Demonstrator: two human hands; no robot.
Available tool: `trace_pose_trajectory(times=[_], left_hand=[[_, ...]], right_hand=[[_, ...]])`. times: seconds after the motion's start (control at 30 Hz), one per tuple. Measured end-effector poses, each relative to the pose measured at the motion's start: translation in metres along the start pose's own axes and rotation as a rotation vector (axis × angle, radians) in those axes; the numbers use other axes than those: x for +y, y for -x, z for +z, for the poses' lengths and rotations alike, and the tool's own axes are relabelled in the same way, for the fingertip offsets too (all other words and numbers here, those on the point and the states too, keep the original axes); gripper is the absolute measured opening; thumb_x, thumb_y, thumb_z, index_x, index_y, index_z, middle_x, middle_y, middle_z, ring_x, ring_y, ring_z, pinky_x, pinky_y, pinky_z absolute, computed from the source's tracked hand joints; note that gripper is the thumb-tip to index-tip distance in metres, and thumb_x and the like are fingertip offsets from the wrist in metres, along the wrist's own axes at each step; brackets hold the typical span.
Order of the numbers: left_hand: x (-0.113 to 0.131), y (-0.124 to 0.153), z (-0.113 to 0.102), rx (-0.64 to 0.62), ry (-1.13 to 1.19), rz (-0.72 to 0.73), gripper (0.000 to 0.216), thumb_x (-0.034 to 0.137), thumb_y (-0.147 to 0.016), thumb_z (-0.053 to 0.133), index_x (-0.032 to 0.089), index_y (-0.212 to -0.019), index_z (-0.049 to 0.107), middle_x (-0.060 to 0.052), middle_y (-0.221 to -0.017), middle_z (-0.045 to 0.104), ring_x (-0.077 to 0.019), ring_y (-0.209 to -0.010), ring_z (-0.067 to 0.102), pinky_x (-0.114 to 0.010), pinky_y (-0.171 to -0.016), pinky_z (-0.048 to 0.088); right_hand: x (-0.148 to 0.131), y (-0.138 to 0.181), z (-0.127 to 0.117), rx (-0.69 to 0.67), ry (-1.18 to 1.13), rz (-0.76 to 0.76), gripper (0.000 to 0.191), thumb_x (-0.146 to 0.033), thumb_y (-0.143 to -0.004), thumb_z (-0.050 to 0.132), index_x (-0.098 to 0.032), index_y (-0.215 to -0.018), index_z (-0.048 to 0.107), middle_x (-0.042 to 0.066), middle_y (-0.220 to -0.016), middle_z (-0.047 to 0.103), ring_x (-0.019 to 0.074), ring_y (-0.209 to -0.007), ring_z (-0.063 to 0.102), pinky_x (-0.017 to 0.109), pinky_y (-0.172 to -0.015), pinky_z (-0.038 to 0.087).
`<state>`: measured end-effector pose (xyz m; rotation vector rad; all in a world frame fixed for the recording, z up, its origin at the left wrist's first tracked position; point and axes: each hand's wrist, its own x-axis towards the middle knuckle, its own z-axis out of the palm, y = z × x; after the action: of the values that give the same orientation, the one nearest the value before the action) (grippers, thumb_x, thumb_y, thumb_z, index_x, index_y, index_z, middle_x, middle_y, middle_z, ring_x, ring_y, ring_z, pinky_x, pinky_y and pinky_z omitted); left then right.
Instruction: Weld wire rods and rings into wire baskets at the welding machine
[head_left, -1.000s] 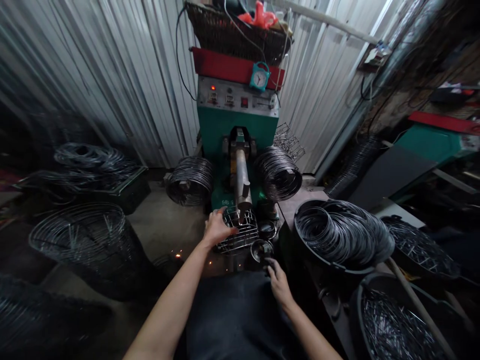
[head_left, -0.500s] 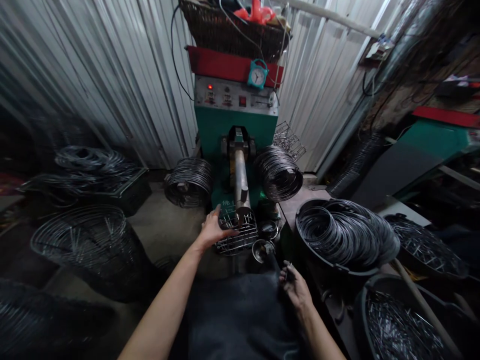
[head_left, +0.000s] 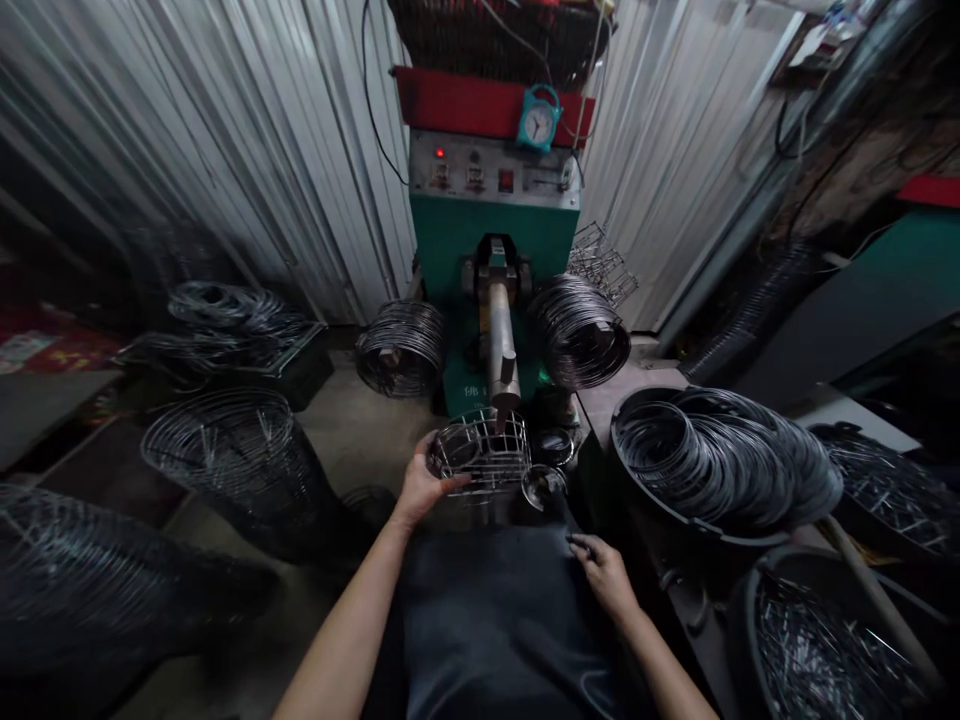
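Observation:
My left hand (head_left: 421,488) is closed on the left side of a round wire basket (head_left: 491,455), thumb across its near rim. The basket stands tilted under the tip of the metal arm (head_left: 501,335) of a green welding machine (head_left: 495,225). Lower right, my right hand (head_left: 606,568) has its fingers pinched together; whatever is between them is too dark to make out. Just beyond its fingertips, a dark handle rises from a small round metal cup (head_left: 541,487). A black apron (head_left: 502,610) covers my lap.
Wire ring bundles (head_left: 401,348) hang on both sides of the machine. At right are a tub of wire rings (head_left: 724,465) and a bucket of short wire pieces (head_left: 825,640). Stacks of wire baskets (head_left: 221,440) stand at left. A teal clock (head_left: 538,120) sits on the control panel.
My left hand has gone from spread fingers over the wire piece to gripping the basket, which is now tipped up. My right hand has turned palm down near the dark handle. The view has shifted.

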<state>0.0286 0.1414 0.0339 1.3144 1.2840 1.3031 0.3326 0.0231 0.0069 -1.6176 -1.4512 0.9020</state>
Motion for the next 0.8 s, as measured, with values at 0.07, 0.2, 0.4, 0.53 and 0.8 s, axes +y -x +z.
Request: trace_pose_trajectory(times=[0.07,0.2,0.4,0.53,0.8], left_hand=[[0.01,0.016,-0.002,-0.068,-0.182,0.096,0.094,0.039,-0.044,0.082,0.019,-0.126,0.039,-0.01,-0.118,0.051,-0.0283,-0.111,0.052,-0.045,-0.097,0.04],[0.04,0.044,0.009,-0.162,-0.656,0.229,0.091,0.036,-0.044,0.08,0.022,-0.126,0.041,-0.01,-0.124,0.045,-0.0301,-0.117,0.043,-0.044,-0.101,0.034],[0.081,0.056,0.035,-0.241,-1.005,0.289,0.086,0.039,-0.052,0.074,0.02,-0.128,0.038,-0.013,-0.123,0.047,-0.0306,-0.115,0.041,-0.045,-0.098,0.029],[0.087,0.06,0.04,-0.263,-1.049,0.271,0.085,0.035,-0.052,0.072,0.02,-0.128,0.037,-0.013,-0.123,0.047,-0.0307,-0.115,0.04,-0.044,-0.096,0.028],[0.089,0.063,0.042,-0.314,-0.996,0.217,0.084,0.033,-0.051,0.071,0.019,-0.127,0.038,-0.012,-0.123,0.047,-0.0314,-0.116,0.039,-0.044,-0.096,0.03]], right_hand=[[-0.036,-0.004,-0.007,-0.144,0.007,-0.029,0.029,-0.039,-0.072,0.058,-0.018,-0.088,0.069,0.007,-0.085,0.07,0.0215,-0.081,0.064,0.031,-0.074,0.049],[-0.105,-0.023,-0.003,-0.347,0.066,-0.083,0.02,-0.021,-0.062,0.065,-0.018,-0.082,0.062,-0.003,-0.068,0.062,0.013,-0.064,0.055,0.022,-0.059,0.043],[-0.132,-0.047,0.03,-0.218,0.258,-0.147,0.015,-0.011,-0.06,0.06,-0.019,-0.071,0.054,-0.004,-0.063,0.055,0.0112,-0.06,0.05,0.019,-0.053,0.036],[-0.128,-0.036,0.045,-0.062,0.317,-0.202,0.014,-0.012,-0.066,0.054,-0.021,-0.075,0.057,-0.003,-0.065,0.059,0.0121,-0.061,0.052,0.02,-0.056,0.038],[-0.111,-0.029,0.039,-0.258,0.145,-0.278,0.023,-0.011,-0.072,0.05,-0.018,-0.084,0.068,0.001,-0.078,0.069,0.0158,-0.076,0.064,0.024,-0.071,0.047]])
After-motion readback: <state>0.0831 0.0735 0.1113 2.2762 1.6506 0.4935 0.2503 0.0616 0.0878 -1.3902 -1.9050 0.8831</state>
